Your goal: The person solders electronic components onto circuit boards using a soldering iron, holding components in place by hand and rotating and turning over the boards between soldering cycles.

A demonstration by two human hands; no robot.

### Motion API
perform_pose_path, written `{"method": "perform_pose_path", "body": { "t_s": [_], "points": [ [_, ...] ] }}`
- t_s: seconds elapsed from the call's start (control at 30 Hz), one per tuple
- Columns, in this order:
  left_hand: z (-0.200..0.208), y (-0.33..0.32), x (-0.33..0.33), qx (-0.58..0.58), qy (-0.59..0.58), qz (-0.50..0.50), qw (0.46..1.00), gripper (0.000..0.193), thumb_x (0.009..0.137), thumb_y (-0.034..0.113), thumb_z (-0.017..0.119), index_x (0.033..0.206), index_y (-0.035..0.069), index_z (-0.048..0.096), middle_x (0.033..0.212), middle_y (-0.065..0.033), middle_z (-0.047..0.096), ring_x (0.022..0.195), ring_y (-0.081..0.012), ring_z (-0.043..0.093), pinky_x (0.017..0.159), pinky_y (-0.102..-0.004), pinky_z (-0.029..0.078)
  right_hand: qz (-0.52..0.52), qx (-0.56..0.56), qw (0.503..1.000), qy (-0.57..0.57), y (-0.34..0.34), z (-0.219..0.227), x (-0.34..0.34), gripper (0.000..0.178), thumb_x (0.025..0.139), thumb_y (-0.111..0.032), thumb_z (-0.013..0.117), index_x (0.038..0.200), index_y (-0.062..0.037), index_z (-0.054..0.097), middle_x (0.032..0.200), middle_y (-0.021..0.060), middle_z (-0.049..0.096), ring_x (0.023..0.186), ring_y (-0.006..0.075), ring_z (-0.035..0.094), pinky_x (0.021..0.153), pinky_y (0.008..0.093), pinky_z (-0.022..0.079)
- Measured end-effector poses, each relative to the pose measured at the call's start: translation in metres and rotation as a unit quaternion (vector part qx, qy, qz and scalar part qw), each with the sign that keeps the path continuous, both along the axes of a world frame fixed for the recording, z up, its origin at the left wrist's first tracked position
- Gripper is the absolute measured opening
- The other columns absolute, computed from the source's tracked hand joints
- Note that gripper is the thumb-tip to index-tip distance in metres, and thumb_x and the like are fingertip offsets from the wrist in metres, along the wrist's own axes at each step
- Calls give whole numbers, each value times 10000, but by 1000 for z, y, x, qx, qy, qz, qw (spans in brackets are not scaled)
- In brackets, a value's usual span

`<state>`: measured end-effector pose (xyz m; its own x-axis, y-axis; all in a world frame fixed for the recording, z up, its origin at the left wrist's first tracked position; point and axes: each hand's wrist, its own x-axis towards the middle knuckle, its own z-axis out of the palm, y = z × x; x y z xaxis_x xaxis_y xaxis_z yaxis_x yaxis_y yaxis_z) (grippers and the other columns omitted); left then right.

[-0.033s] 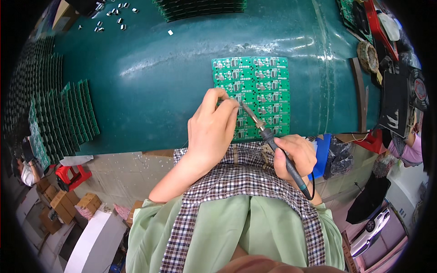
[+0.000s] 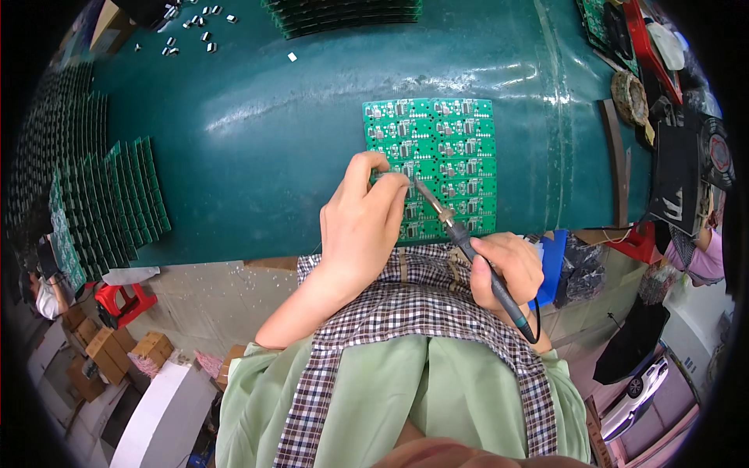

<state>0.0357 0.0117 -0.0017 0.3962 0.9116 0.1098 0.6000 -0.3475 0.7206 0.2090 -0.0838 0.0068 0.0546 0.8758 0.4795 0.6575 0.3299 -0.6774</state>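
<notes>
A green panel of small circuit boards (image 2: pixel 466 148) lies flat on the table near its front edge. My right hand (image 2: pixel 507 271) grips a soldering iron (image 2: pixel 473 248) by its dark handle, with the cord looping down beside the wrist. The iron's metal tip slants up and left to the panel's left column, close to the fingertips of my left hand (image 2: pixel 360 214). That hand is closed, thumb and fingers curled together over the panel's left edge. Whatever it pinches, if anything, is hidden behind the fingers.
The green table (image 2: pixel 257 156) bears stacked circuit panels (image 2: pixel 117 203) on the left and another stack (image 2: pixel 343 17) at the back. Small metal parts (image 2: pixel 205 36) are scattered far left. At the right are a dark bar (image 2: pixel 614 160), a tape roll (image 2: pixel 629 97) and a black fan device (image 2: pixel 686 168).
</notes>
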Motion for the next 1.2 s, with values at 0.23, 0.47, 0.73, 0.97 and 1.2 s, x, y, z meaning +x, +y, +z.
{"method": "perform_pose_path", "body": {
  "t_s": [0.23, 0.47, 0.73, 0.97, 1.2],
  "points": [
    [4, -9, -8, -46, -41, 2, 998, 154, 764, -28, 661, 893, 34, 604, 900, -50, 580, 594, -143, 509, 520, -270, 419, 2, 8, 1000, -1, -10, 7, 9, 143, 720, -49, 630, 846, 18, 637, 676, 119, 636, 571, 240, 636, 525, 310, 514],
    [0, -10, -5, -12, -22, -6, 1000, 150, 766, -27, 648, 897, 31, 603, 915, -80, 594, 683, -210, 578, 561, -296, 454, -6, -7, 1000, 6, -10, 1, 4, 127, 717, -49, 634, 829, 9, 646, 668, 110, 629, 552, 234, 619, 508, 308, 502],
    [3, -11, -3, -42, -12, -18, 999, 149, 779, -13, 637, 914, 34, 595, 921, -95, 563, 784, -265, 600, 631, -344, 482, -1, 3, 1000, 11, -8, -2, 4, 133, 717, -58, 640, 832, 8, 654, 660, 107, 617, 544, 226, 606, 498, 302, 496],
    [3, -12, 0, -49, -17, -18, 998, 136, 786, -14, 637, 907, 30, 592, 925, -93, 536, 767, -260, 591, 614, -339, 473, -1, 9, 1000, 14, -12, -1, 2, 127, 720, -66, 638, 820, 10, 656, 663, 107, 620, 551, 228, 613, 505, 303, 503],
    [-2, -15, -9, -5, -27, -12, 1000, 144, 762, -23, 675, 876, 22, 600, 894, -70, 557, 660, -197, 552, 567, -307, 448, -7, 15, 1000, 16, -19, 3, 5, 138, 716, -47, 621, 837, 19, 638, 662, 110, 620, 561, 238, 626, 515, 309, 510]
  ]
}}
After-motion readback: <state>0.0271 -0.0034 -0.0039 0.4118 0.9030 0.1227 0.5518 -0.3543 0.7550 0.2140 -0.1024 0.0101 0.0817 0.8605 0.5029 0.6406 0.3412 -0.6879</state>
